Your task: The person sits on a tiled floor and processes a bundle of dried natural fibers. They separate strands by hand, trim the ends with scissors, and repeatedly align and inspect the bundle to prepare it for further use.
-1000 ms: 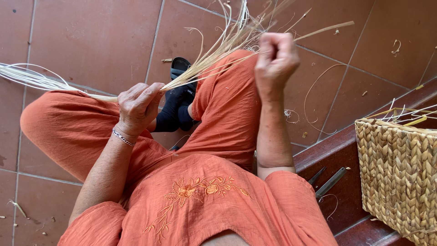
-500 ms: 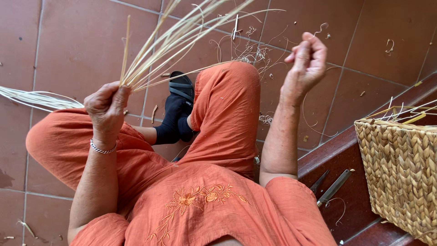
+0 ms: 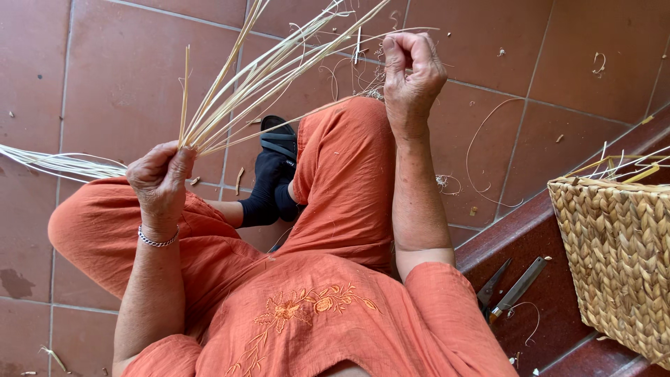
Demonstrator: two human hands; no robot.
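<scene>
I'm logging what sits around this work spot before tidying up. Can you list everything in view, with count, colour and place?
straw bundle: one, pale yellow, fanning up from the left hand, its tail trailing off to the left edge
woven basket: one, tan, on the step at right, loose stalks poking out of its top
scissors: one pair, dark metal, on the step beside the basket
straw scraps: many, pale, scattered on the floor
tiled floor: reddish brown, all around
step: one, dark red, lower right
bracelet: one, silver, left wrist
clothes: orange, embroidered flowers
left hand: gripping the bundle
right hand: raised, closed on thin strands
</scene>
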